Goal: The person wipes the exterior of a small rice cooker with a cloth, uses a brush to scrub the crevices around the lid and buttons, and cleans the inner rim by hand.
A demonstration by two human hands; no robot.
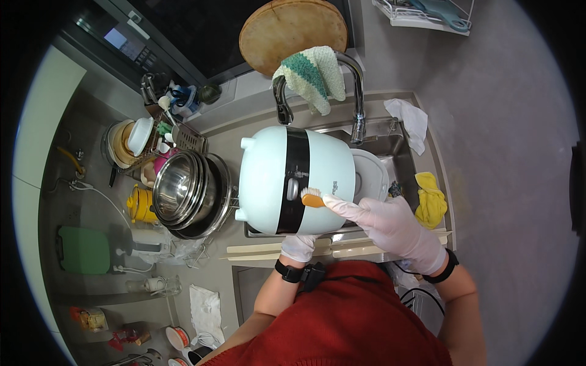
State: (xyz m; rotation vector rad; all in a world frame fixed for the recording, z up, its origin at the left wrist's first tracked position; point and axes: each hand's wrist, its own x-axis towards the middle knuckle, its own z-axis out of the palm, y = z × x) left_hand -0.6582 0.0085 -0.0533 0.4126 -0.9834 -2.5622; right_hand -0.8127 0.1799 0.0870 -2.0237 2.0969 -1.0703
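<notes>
A pale mint appliance body [261,183] with a black band and a grey button lies tilted over the sink, its small feet pointing left. My right hand [393,226], in a white glove, is shut on an orange-handled brush [313,200], whose pale bristles are at the edge of the black band. My left hand [298,248], gloved too, is at the appliance's near edge; its fingers are hidden beneath, so its grip cannot be told. A light grey plastic part [373,176] lies in the sink behind the appliance.
A chrome faucet [358,100] draped with a green and white cloth [313,75] arches over the sink [407,151]. Stacked steel bowls [176,187] stand at left. A yellow cloth [430,200] and a white cloth [409,122] lie at right. A round wooden board [293,34] leans behind.
</notes>
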